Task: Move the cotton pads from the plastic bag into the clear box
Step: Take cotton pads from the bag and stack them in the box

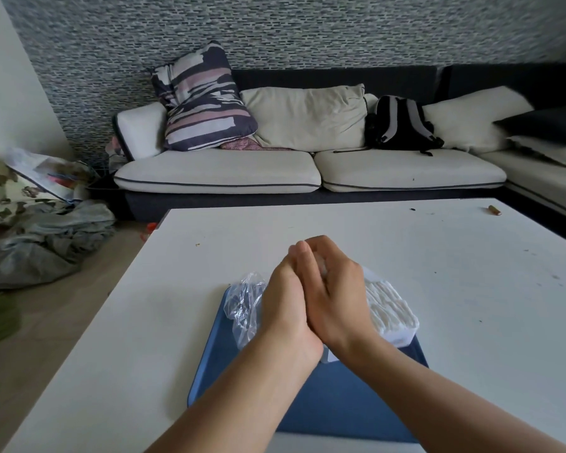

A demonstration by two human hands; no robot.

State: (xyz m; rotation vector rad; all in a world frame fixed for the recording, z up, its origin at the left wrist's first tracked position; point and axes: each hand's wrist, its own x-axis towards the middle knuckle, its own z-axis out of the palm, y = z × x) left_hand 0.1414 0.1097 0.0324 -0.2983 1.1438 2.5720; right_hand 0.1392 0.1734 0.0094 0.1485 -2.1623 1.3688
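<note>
My left hand (283,299) and my right hand (339,299) are pressed palm to palm above the blue tray (340,403). A bit of white cotton pads (322,269) shows between the palms. The crumpled clear plastic bag (242,305) lies on the tray's left side, just left of my left hand. On the tray's right side stands the clear box (402,336), partly hidden by my right hand. It is packed with a row of white cotton pads (386,302) standing on edge.
The tray sits near the front of a white table (406,250). A small brown stub (494,210) lies at the table's far right. Beyond is a sofa (216,173) with cushions and a black backpack (402,124). Clothes and bags (43,237) lie on the floor at left.
</note>
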